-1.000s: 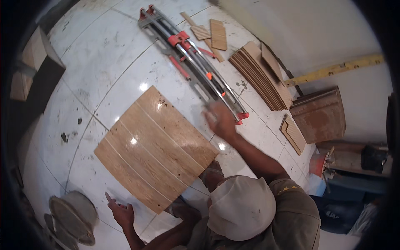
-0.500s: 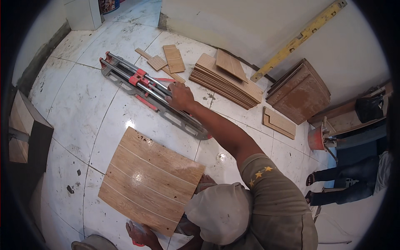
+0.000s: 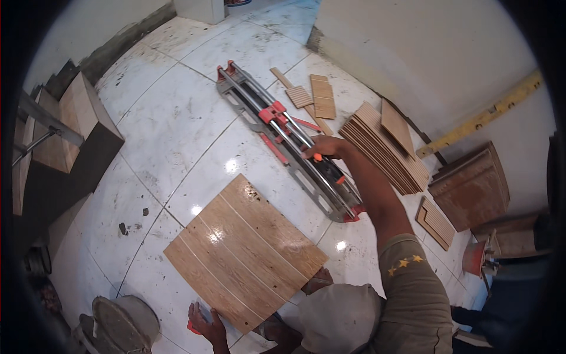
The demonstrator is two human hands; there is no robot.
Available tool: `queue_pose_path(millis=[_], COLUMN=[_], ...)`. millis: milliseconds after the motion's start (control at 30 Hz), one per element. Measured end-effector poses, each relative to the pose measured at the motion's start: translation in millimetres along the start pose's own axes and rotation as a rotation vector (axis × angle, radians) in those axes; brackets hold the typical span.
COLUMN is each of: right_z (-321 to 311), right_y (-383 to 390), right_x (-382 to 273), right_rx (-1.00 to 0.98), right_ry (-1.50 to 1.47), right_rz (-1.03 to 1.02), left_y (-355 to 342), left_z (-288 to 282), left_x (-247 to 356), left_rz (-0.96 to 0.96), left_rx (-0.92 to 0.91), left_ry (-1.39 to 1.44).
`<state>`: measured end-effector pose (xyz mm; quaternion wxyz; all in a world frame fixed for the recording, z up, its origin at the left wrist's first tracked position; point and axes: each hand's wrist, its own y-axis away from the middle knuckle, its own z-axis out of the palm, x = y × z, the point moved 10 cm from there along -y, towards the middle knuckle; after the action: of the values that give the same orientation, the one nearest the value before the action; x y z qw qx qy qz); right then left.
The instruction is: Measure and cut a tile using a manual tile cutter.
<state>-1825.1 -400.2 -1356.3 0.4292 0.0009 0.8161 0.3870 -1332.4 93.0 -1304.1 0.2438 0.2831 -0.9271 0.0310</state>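
My right hand (image 3: 315, 147) grips the long tile cutter (image 3: 253, 109) by its rail assembly, beside an orange fitting. My left hand (image 3: 209, 324) holds a small red object (image 3: 193, 328) against the lower-left edge of a square wood-look tile (image 3: 242, 248). The tile has pale parallel lines and lies on the white tiled floor (image 3: 141, 177). A grey cap (image 3: 339, 315) hides part of the tile's near surroundings.
Stacked tile pieces (image 3: 377, 147), loose cut strips (image 3: 321, 97), brown tiles (image 3: 466, 183) and a yellow level (image 3: 477, 112) line the right wall. A grey bucket (image 3: 124, 321) is lower left, a wooden box (image 3: 71, 147) left, a red bucket (image 3: 474, 256) and dark-trousered legs (image 3: 495, 312) right.
My right hand reached onto the cutter and closed on its rail assembly. My left hand moved in against the square tile's edge. The camera's view has swung around.
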Motion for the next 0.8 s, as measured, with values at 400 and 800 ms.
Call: queue_pose_path(millis=[400,800], right_z=[20.2,54.4], right_y=[108.1,259.8], right_x=[-100.9,35.9], right_rx=[0.325,0.373], right_ry=[0.997,0.751], right_rz=[0.087,0.187], left_y=[28.0,20.3], left_z=[99.6,110.6], left_x=[-49.0,-40.7], left_rz=[-0.648,-0.614], left_rx=[-0.313,-0.283], left_ry=[0.991,1.028])
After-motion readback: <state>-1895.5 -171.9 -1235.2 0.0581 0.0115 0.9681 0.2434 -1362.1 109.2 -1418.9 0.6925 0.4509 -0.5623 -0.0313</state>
